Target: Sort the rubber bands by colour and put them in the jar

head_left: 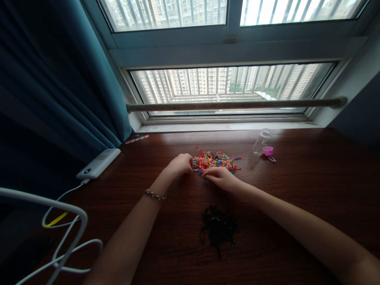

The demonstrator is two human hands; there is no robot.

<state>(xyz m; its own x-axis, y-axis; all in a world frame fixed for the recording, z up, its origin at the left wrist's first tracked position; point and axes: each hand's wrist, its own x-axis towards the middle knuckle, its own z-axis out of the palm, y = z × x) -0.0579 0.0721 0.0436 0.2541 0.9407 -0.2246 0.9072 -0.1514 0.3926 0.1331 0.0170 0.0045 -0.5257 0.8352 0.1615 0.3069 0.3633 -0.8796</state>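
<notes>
A heap of small colourful rubber bands point(216, 160) lies on the dark wooden table point(297, 190). My left hand point(179, 164) rests at the heap's left edge with its fingers curled into a loose fist. My right hand point(219, 176) sits at the heap's near edge, fingers pressed together in a pinch at the bands; what they hold is too small to see. A separate pile of black rubber bands point(219, 227) lies nearer to me, between my forearms. A beaded bracelet point(155, 195) is on my left wrist.
A small clear bottle point(261, 142) lies on its side at the right of the heap, with a pink cap point(268, 151) beside it. A white power bank point(98, 163) with white cables point(63, 221) sits at the left by a teal curtain point(59, 79). The window sill runs behind.
</notes>
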